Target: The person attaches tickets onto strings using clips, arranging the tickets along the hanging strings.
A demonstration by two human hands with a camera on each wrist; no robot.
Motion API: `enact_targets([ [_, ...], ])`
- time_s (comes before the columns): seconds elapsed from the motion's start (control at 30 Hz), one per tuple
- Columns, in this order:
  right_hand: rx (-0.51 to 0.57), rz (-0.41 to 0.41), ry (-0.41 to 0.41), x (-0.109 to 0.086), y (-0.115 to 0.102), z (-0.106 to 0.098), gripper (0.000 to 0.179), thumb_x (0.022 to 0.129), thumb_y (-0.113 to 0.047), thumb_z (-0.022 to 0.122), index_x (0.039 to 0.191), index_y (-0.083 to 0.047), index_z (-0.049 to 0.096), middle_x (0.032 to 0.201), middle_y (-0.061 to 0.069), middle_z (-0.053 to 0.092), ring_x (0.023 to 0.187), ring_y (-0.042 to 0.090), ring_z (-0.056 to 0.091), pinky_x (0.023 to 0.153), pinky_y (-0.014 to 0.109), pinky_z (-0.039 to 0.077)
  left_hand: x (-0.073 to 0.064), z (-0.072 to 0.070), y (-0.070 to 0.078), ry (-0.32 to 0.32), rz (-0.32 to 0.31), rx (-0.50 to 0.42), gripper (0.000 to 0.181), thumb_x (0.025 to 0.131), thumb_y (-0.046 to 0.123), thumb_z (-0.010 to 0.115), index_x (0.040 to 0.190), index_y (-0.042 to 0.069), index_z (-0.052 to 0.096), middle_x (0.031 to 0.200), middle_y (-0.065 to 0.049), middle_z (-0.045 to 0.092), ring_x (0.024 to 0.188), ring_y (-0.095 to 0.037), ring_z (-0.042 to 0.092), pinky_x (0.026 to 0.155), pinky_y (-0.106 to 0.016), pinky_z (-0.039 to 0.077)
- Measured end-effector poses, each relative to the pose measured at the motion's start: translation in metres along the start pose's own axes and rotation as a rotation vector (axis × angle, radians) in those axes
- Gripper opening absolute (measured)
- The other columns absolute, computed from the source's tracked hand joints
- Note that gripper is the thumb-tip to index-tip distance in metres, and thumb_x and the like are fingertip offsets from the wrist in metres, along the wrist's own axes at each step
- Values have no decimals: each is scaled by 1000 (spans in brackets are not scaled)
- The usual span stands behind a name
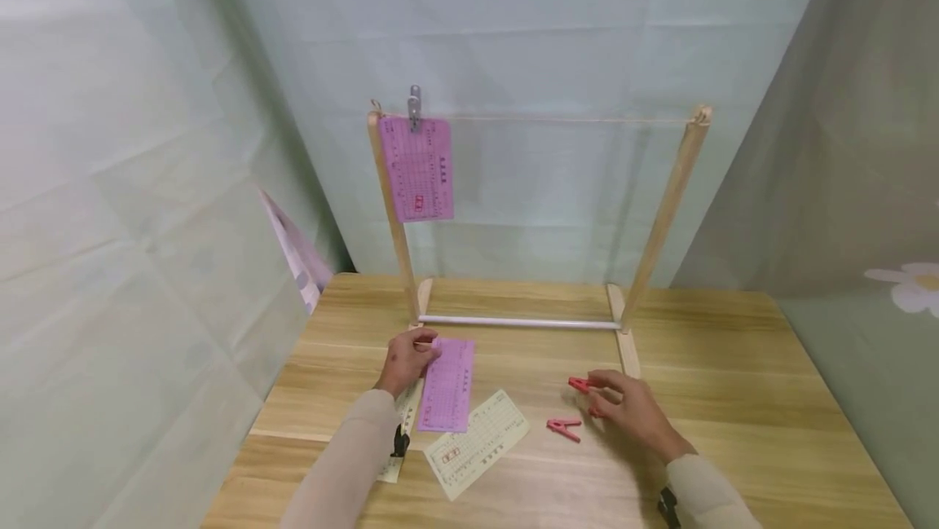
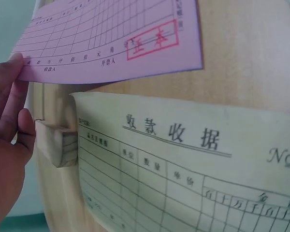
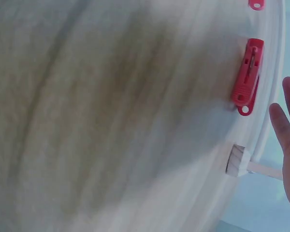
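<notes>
At the left of the table, my left hand (image 1: pixel 407 362) pinches the edge of a pink receipt slip (image 1: pixel 451 394). That slip is also in the left wrist view, with the fingers (image 2: pixel 15 59) at its edge. Below it lie a pale yellow receipt slip (image 1: pixel 480 447) and another yellow slip (image 1: pixel 389 470), partly hidden by the left forearm. To the right, my right hand (image 1: pixel 627 408) holds a red clothespin (image 1: pixel 578 384) at its fingertips. A second red clothespin (image 3: pixel 248 79) lies on the table near that hand, and a third clothespin (image 1: pixel 563 429) lies beside it.
Behind the hands stands a wooden frame (image 1: pixel 663 215) with a string (image 1: pixel 543 119) across its top and a white rod (image 1: pixel 513 322) low down. Near the left post, a metal clip (image 1: pixel 415 109) holds another pink slip (image 1: pixel 421 170) on the string. Cloth (image 1: pixel 528 40) surrounds the table.
</notes>
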State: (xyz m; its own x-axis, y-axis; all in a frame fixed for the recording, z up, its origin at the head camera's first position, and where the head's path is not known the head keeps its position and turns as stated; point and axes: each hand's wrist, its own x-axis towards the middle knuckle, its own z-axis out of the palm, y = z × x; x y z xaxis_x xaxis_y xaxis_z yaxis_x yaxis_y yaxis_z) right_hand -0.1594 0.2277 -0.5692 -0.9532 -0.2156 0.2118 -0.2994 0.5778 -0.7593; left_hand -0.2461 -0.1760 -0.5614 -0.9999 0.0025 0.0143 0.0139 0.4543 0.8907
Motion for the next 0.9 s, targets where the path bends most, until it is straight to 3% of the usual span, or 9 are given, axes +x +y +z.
enact_targets([
  [0.2, -52, -33, 44, 5, -1, -7, 30, 89, -3, 73, 118, 2, 68, 110, 10, 73, 101, 30, 68, 90, 52, 53, 2, -3, 6, -6, 63, 74, 12, 85, 0, 76, 97, 2, 75, 86, -7, 70, 73, -15, 64, 59, -26, 53],
  [0.33, -17, -68, 86, 9, -7, -14, 31, 87, 0, 75, 117, 5, 67, 106, 12, 73, 96, 29, 70, 84, 46, 56, 2, -6, 11, -21, 83, 125, 11, 87, 4, 76, 99, 5, 76, 88, -4, 71, 78, -14, 63, 65, -26, 53],
  [0.67, 101, -62, 118, 16, -25, -34, 44, 83, -3, 80, 122, 6, 63, 102, 13, 71, 92, 29, 70, 81, 37, 58, -3, -10, 23, -22, 92, 124, 11, 92, 5, 71, 101, 5, 78, 92, -3, 72, 81, -15, 60, 63, -23, 49],
  [0.9, 68, -20, 101, 19, -27, -43, 43, 85, -3, 78, 124, 5, 63, 103, 13, 72, 91, 21, 70, 78, 27, 57, -1, -13, 33, -10, 214, 68, 8, 90, 1, 73, 96, 2, 77, 90, -8, 74, 79, -16, 66, 67, -24, 52],
])
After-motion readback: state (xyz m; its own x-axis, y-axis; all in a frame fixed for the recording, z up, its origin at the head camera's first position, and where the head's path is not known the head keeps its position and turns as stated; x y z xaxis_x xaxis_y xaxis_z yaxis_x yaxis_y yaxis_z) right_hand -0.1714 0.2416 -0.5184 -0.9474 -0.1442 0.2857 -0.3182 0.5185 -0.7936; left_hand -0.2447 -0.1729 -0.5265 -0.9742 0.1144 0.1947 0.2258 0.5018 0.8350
